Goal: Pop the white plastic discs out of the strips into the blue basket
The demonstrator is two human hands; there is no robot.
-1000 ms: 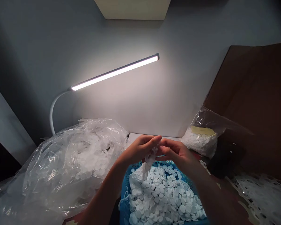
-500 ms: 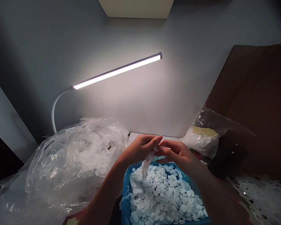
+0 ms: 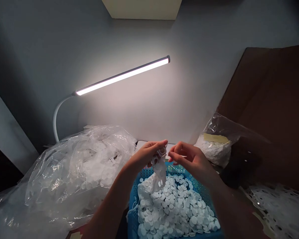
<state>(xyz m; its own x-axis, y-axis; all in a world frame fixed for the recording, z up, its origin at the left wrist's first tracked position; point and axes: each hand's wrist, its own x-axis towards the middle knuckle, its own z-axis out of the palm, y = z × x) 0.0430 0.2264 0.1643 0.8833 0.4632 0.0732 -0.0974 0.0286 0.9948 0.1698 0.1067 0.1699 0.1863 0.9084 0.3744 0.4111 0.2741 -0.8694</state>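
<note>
Sheet (image 3: 159,171), thin, white and punched with round holes, hangs from the left hand (image 3: 149,154) over the basket (image 3: 132,219), its lower part draped towards the loose discs (image 3: 181,205). Left hand: thumb and fingers closed on the sheet's upper end. Right hand (image 3: 193,159): fingers curled, thumb near the forefinger, just beside the sheet; whether a disc is pinched there cannot be told. Principal risk, in my judgement, is tearing — the material looks flimsy, the webs between holes narrow, and a sharp pull against that single hold could split them. A torn scrap could then drop among the discs and, being equally white, pass unnoticed. Secondary risk: the lower end, hanging so near the heap, could drag discs up with it if lifted quickly. Strings (image 3: 132,211) at the basket's left side might also snag a sleeve or wrist. Discs released beyond the rim would probably scatter — they are small and loose.
</note>
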